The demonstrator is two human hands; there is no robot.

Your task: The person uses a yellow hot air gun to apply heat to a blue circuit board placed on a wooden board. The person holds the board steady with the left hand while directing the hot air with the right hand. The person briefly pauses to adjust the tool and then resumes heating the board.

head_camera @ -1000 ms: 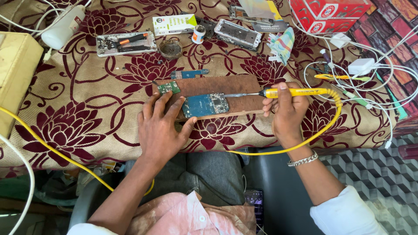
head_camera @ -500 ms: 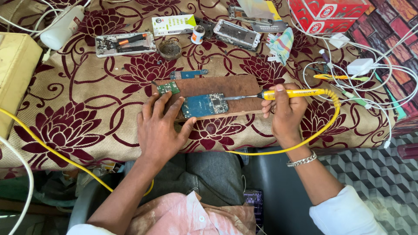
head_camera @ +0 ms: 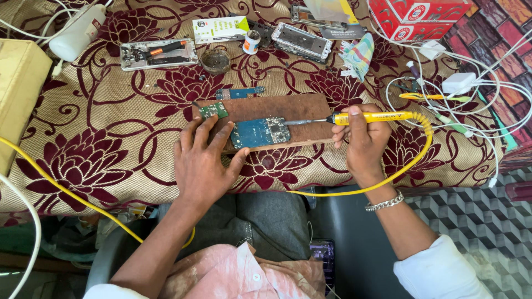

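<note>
Little has moved: right hand (head_camera: 363, 138) still grips the yellow plastic soldering iron (head_camera: 354, 118), metal tip on the blue rectangular circuit board (head_camera: 260, 133) pinned by the spread left hand (head_camera: 202, 163).

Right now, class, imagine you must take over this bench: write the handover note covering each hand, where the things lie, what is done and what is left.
Left hand: flat on the wooden board, fingers steadying the blue circuit board.
Right hand: grip closed on the yellow soldering iron, tip at the blue board's right edge.
Nearby: small green board at the wooden board's left corner, a narrow blue strip board just above it.
Done: blue board is out and laid flat on the wood.
Left: soldering looks underway; which joints are finished cannot be told.
</note>
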